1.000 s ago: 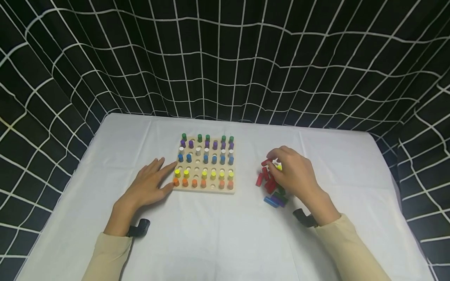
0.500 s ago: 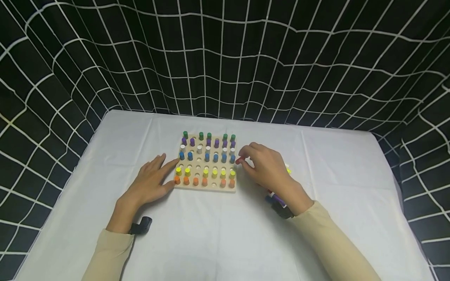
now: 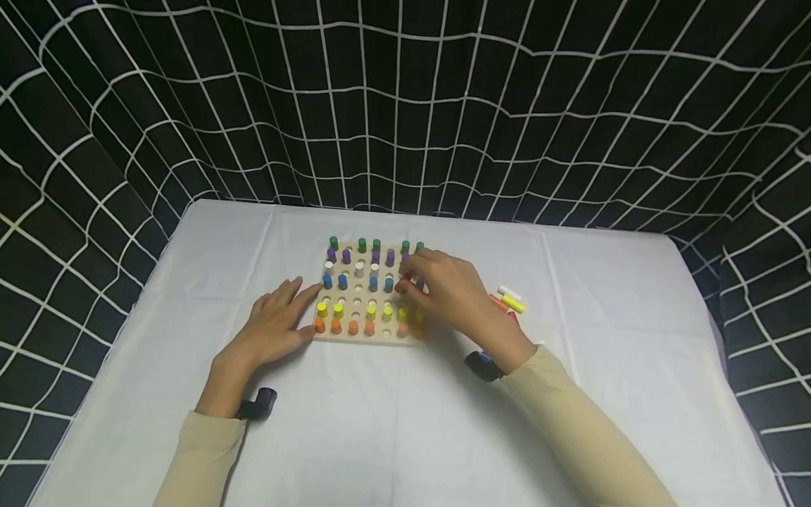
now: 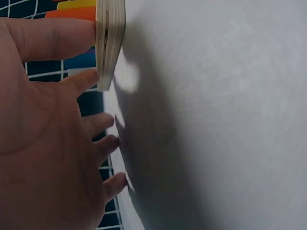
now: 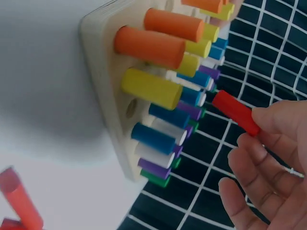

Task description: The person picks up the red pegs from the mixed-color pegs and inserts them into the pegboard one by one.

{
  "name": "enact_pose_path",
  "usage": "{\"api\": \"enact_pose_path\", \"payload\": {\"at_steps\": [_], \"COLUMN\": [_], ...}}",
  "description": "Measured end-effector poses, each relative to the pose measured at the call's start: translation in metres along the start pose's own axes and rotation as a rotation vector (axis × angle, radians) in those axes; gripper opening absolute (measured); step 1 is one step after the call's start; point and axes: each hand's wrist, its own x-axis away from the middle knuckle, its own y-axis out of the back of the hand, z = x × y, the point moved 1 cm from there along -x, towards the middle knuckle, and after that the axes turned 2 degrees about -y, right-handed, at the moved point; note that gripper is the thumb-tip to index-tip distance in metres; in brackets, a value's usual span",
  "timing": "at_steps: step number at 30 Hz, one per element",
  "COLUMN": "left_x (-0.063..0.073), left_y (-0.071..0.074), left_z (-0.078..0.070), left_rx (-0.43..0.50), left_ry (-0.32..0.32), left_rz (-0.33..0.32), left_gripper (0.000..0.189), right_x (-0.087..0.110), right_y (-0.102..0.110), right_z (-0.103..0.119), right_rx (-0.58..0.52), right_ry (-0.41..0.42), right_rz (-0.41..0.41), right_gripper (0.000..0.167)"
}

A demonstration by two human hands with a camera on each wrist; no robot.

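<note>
A wooden pegboard (image 3: 362, 339) stands on the white cloth, with rows of green, purple, white, blue, yellow and orange pegs in its holes. Between thumb and fingers my right hand (image 3: 448, 289) pinches a red peg (image 5: 235, 111) above the right part of the board, hiding some pegs there in the head view. The peg is tilted and clear of the holes. My left hand (image 3: 269, 329) lies at the board's left edge, fingers spread. In the left wrist view its thumb (image 4: 62, 39) and index finger touch the board's side (image 4: 109, 43).
Loose pegs lie on the cloth right of the board, among them a yellow peg (image 3: 513, 303) and a white peg (image 3: 509, 292), partly behind the right forearm. A red peg (image 5: 20, 199) shows in the right wrist view. Black netted cloth (image 3: 405, 120) surrounds the table.
My right hand has picked the red peg from the loose pile and carried it left, over the board. The left hand has stayed at the board's edge.
</note>
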Motion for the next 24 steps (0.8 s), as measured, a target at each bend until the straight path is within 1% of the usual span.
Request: {"api": "enact_pose_path", "payload": {"at_steps": [4, 10, 13, 18, 24], "left_x": [-0.002, -0.008, -0.008, -0.005, -0.004], "left_y": [0.0, -0.005, -0.005, -0.003, -0.002], "left_z": [0.002, 0.0, -0.001, 0.001, 0.002], "left_rx": [0.005, 0.022, 0.032, 0.021, 0.01], "left_ry": [-0.015, -0.055, -0.052, -0.036, -0.04], "left_rz": [0.01, -0.006, -0.012, -0.01, -0.017], "left_gripper": [0.078, 0.079, 0.079, 0.08, 0.079], "right_x": [-0.005, -0.012, -0.018, -0.029, -0.039], "right_y": [-0.005, -0.006, -0.009, -0.016, -0.026], "right_z": [0.007, 0.015, 0.02, 0.03, 0.043], "right_rx": [-0.017, -0.003, -0.003, -0.014, -0.009], "right_ry": [0.011, 0.015, 0.035, 0.07, 0.112], "right_rz": [0.005, 0.007, 0.028, 0.076, 0.111], "right_gripper": [0.016, 0.013, 0.016, 0.02, 0.018]}}
